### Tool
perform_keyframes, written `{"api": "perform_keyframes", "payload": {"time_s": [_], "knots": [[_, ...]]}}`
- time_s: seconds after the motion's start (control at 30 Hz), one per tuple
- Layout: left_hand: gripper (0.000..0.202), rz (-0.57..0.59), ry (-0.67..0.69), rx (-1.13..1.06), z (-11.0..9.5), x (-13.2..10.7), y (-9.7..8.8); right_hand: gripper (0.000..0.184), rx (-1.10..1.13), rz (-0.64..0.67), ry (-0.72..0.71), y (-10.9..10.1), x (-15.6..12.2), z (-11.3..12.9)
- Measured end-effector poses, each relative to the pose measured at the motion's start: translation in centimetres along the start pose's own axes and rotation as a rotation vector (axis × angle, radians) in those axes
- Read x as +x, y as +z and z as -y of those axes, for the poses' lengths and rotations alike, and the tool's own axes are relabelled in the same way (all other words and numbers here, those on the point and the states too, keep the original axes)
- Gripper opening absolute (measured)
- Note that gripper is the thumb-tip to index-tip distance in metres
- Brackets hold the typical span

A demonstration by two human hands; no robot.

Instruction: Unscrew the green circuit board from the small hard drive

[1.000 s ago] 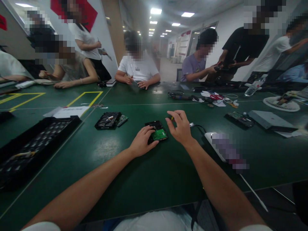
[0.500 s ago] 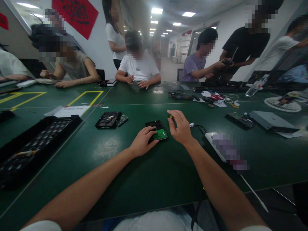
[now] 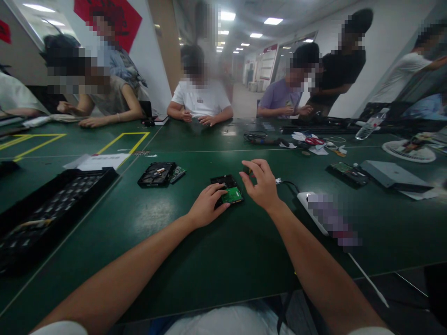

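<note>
A hard drive (image 3: 232, 195) with a green circuit board lies on the green table in front of me. My left hand (image 3: 208, 204) holds it down, fingers over its left part and thumb along the near edge. Just right of the drive, my right hand (image 3: 260, 184) is raised with curled fingers and a gap between thumb and forefinger. A small yellow-marked screwdriver (image 3: 250, 171) shows within those fingers; most of it is hidden by the hand.
An opened drive casing (image 3: 157, 174) and loose circuit board (image 3: 178, 174) lie left, beyond a long black tray (image 3: 70, 204). To the right are a white power strip (image 3: 312, 211), another hard drive (image 3: 347, 173) and a grey box (image 3: 394, 174). Several people sit or stand across the table.
My right thumb and forefinger have parted, and less of the screwdriver shows. My left hand and the hard drive stay put. People across the table have shifted.
</note>
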State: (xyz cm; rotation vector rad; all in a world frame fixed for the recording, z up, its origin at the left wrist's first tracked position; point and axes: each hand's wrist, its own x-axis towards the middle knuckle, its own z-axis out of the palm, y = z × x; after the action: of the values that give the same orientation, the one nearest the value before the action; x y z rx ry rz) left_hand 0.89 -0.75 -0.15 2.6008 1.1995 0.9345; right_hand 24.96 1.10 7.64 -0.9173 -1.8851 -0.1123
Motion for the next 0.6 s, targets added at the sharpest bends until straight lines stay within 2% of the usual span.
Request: {"api": "perform_keyframes", "payload": {"time_s": [0.13,0.37,0.6], "knots": [[0.042,0.004,0.006,0.014,-0.01,-0.01,-0.01,0.041,0.035,0.040,-0.046,0.02,0.12,0.15],[0.043,0.012,-0.008,0.009,0.00,-0.03,-0.05,0.032,-0.047,-0.045,0.036,0.08,0.10,0.02],[0.043,0.008,-0.003,0.013,-0.05,-0.03,-0.06,0.038,0.009,0.022,-0.003,0.07,0.00,0.43]]}}
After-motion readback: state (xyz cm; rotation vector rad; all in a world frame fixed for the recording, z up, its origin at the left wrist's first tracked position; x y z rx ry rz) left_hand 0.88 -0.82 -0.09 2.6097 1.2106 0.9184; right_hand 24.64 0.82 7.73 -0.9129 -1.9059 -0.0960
